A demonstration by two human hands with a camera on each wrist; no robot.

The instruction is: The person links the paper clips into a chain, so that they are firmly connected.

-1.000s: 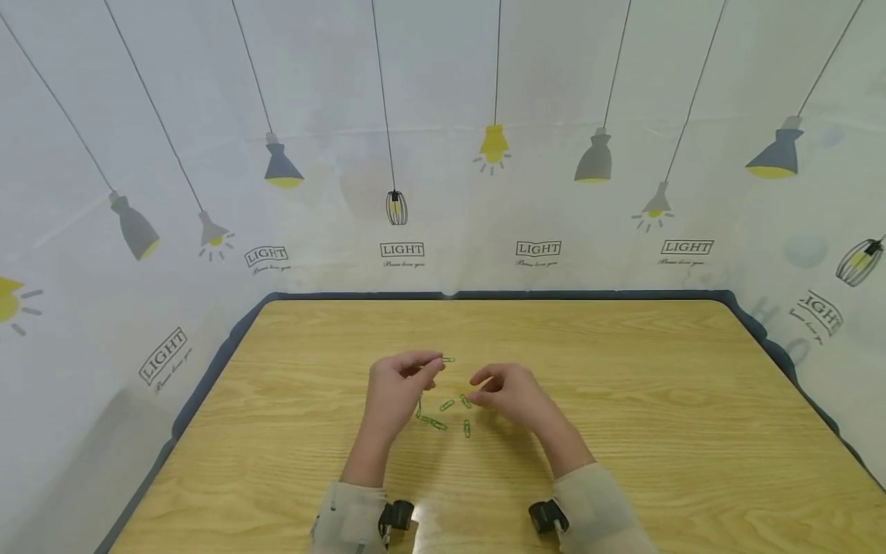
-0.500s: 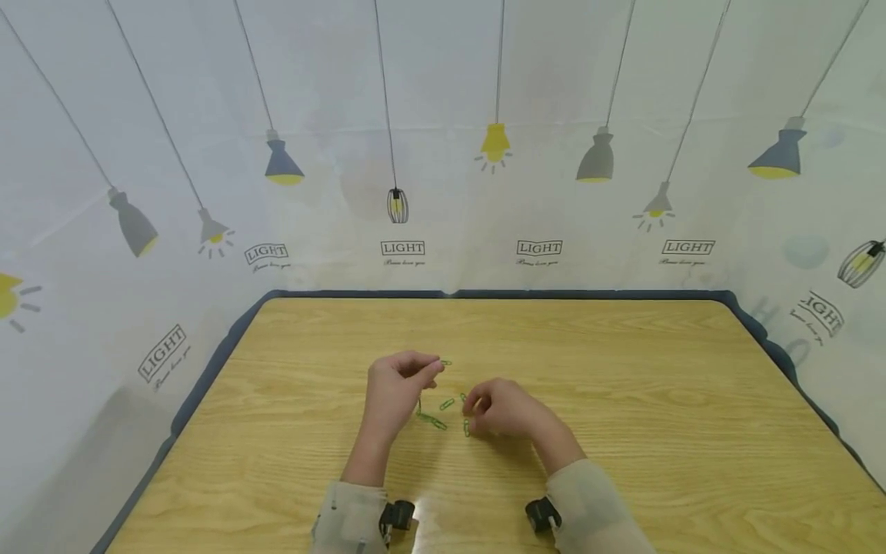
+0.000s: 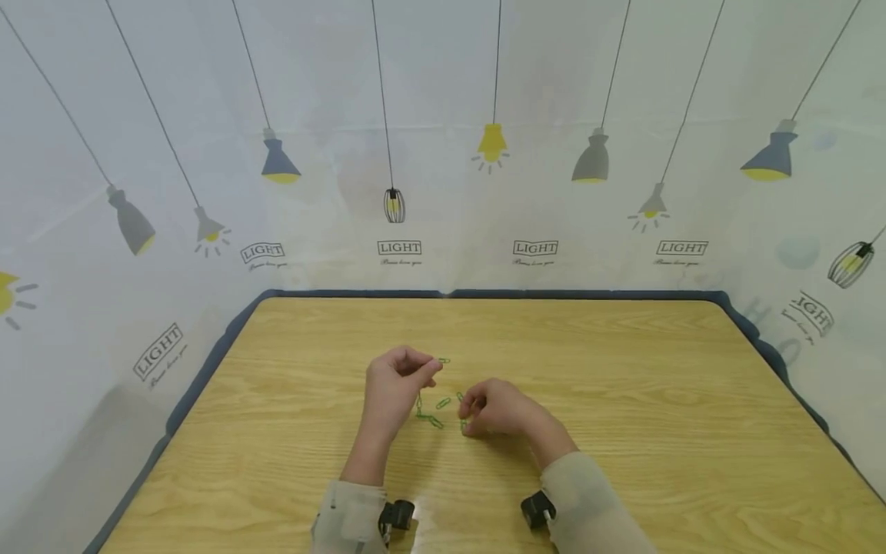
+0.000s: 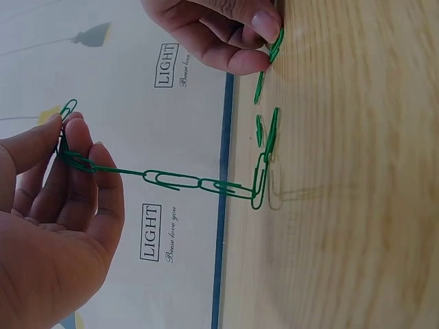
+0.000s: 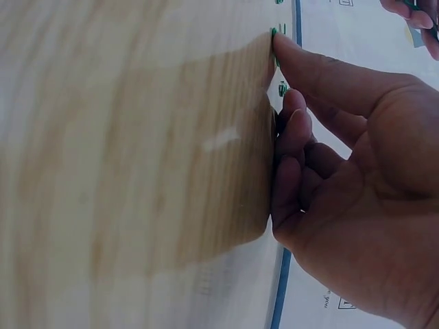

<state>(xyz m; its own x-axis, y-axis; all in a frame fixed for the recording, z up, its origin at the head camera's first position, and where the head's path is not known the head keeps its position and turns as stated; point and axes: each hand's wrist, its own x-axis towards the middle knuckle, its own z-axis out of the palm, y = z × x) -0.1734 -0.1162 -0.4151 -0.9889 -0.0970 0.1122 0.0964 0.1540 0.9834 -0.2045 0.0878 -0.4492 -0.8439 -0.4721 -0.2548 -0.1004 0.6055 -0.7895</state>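
Left wrist view: the left grip (image 4: 58, 212) is clamped, thumb against fingers, on a chain of green paper clips (image 4: 199, 183) that hangs down to the bench (image 3: 623, 385); in the head view its lower end rests at that hand's 4 o'clock. At its 8 o'clock, the right grip (image 3: 498, 408) has thumb and forefinger at a loose clip (image 3: 464, 425); whether they pinch it, I cannot tell. Picking this clip up looks like the step in hand, and so flat a piece seems to call for a fingertip pinch. A second clip (image 3: 460, 397), at its 12 o'clock just beside the fingers, could get swept along; a third clip (image 3: 443, 403) lies at 10 o'clock. Farther out, at 12, stands a lamp-printed backdrop (image 3: 443, 92).
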